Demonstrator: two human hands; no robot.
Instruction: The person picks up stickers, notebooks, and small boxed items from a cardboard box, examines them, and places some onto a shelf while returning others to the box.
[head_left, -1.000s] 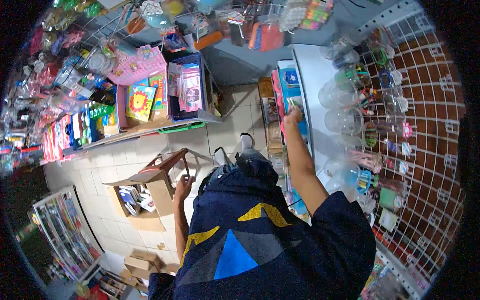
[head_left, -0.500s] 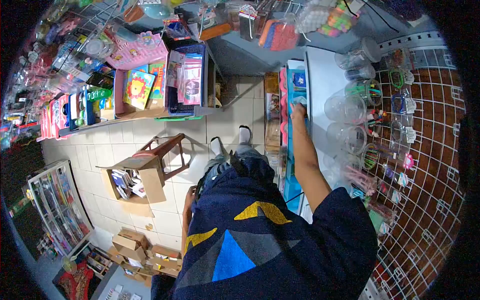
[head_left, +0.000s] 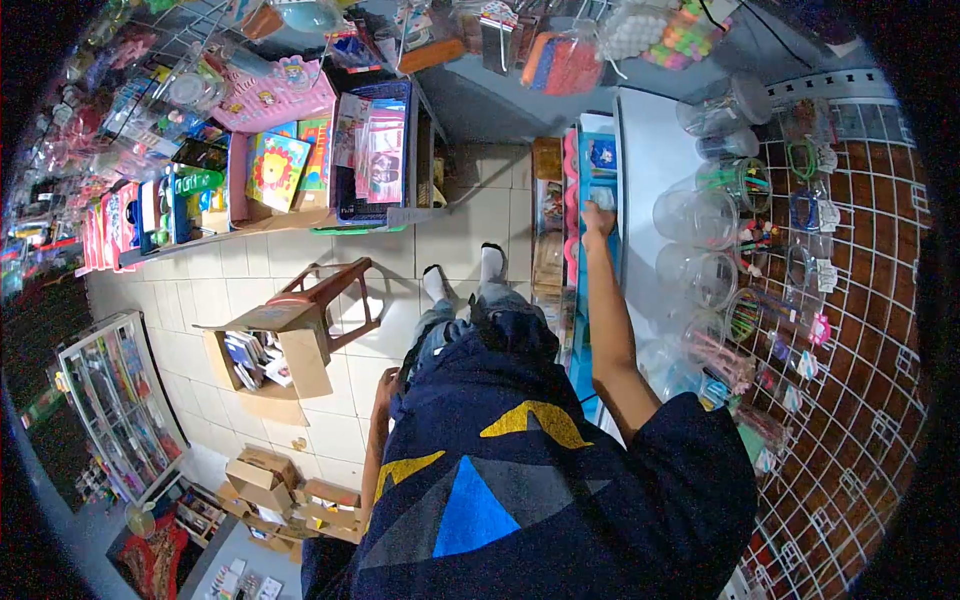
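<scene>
A cardboard box (head_left: 268, 352) of booklets leans against a wooden stool (head_left: 335, 300) on the tiled floor, with open aisle beside them. The left hand (head_left: 384, 388) hangs by the thigh; its grip cannot be told. The right hand (head_left: 598, 217) closes on a small pale packet (head_left: 602, 197) at the white shelf's (head_left: 645, 150) front edge, its long axis indiscernible. Clear plastic jars (head_left: 692, 217) crowd the shelf before a wire grid (head_left: 850, 300).

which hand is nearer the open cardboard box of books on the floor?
Left. The left hand hangs by the person's thigh, beside the open cardboard box of books; the right hand reaches forward to the white shelf's blue packets, far across.
</scene>
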